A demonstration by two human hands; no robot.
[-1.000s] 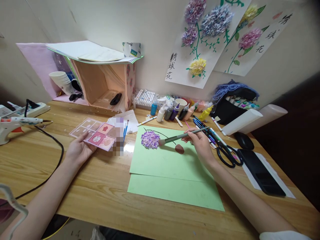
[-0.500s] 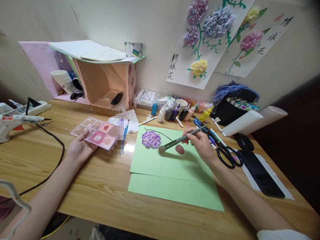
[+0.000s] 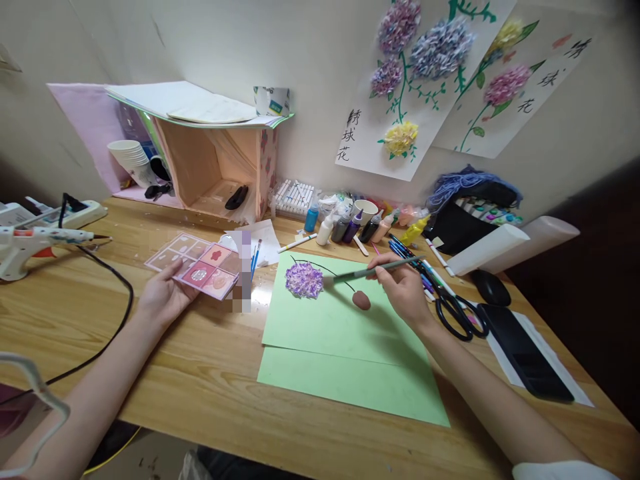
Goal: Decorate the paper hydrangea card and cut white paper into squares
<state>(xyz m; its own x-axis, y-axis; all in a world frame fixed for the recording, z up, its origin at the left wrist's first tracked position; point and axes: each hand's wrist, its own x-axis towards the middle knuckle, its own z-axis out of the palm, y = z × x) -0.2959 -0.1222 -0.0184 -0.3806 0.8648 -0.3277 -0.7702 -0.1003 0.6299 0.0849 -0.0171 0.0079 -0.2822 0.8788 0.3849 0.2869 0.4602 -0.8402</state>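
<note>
My left hand point(image 3: 170, 293) grips an opened makeup palette point(image 3: 210, 270) with pink and red pans, held above the table left of the paper. Part of the palette's right side is blurred out by blocks. My right hand point(image 3: 400, 283) is closed on the handle of a makeup brush point(image 3: 357, 272), its bristles pointing left beside a purple flower cluster point(image 3: 304, 279). The cluster sits on green paper point(image 3: 325, 327). A thin dark curved line runs from the flower to a brown oval point(image 3: 361, 300) below the brush.
Paint bottles point(image 3: 353, 227) line up behind the paper. Large black-handled scissors point(image 3: 453, 313), pens and a phone point(image 3: 525, 350) lie at the right. A glue gun point(image 3: 45, 243) with a black cord is at the left. A peach box point(image 3: 210, 160) stands at the back.
The brush has lifted slightly, its bristles now higher and close to the flower's right edge. My left hand still holds the palette. The whole view has shifted a little.
</note>
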